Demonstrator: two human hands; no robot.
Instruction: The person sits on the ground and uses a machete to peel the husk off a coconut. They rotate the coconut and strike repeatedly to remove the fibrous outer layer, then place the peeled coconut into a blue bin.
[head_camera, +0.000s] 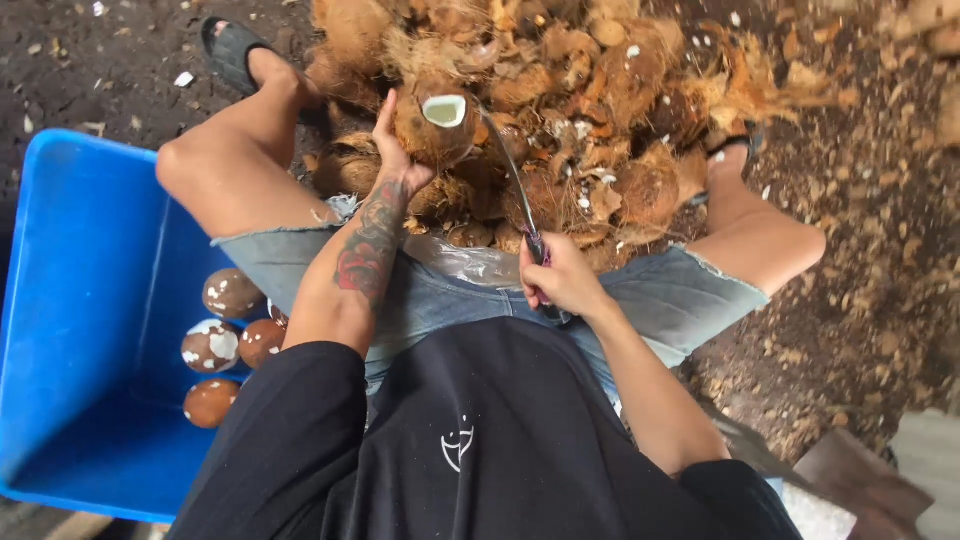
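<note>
1. Two bare hands work over dark, packed earth floor (880, 240) littered with brown husk scraps; no worktop shows, and the person sits with knees apart.
2. A heap of coconut husks (600, 110) fills the ground between the person's feet, reaching from the left sandal (232, 50) across to the right foot.
3. The left hand (395, 150) holds a husked coconut (435, 125) at the near edge of the heap, fingers curled round its left side and pressed against the shell; the top of the nut is cut open, showing white flesh.
4. The right hand (560, 280) is closed in a fist round the handle of a curved knife (515, 180), whose thin blade rises toward the right side of the coconut; whether the tip touches it I cannot tell.
5. A blue tub (80, 330) stands just beside the left leg, its rim running along the thigh; four peeled coconuts (230, 340), brown with white patches, lie in its near corner, the rest of its floor bare.
6. Right of the right knee the ground lies open, with only small chips, up to a brown board (850, 480) at the lower corner.
</note>
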